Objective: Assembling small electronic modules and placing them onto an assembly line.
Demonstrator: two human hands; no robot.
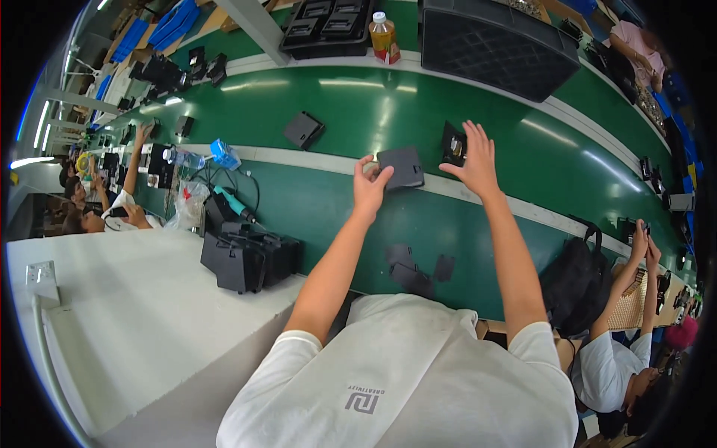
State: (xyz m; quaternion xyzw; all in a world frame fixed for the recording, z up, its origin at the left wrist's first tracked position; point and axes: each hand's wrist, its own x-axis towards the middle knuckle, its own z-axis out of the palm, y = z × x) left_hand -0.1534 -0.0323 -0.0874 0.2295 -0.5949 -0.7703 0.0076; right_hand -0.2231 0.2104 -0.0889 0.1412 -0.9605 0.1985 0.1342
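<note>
My left hand [369, 186] is closed on the left edge of a flat, square black plastic housing [402, 166], tilted above the pale rail of the bench. My right hand [478, 158] is open, thumb and fingers spread beside a smaller black part [452, 144] with a shiny inside. Whether the fingertips touch that part, I cannot tell. Another square black housing [304, 130] lies on the green belt to the left. Several thin black plates [409, 273] lie on the bench close to my body.
A teal electric screwdriver [234, 202] and black bins [246, 257] are at the left. Across the belt stand a drink bottle [384, 39] and a large black crate [499, 48]. A black bag [576, 284] sits at the right, near a co-worker [614, 366].
</note>
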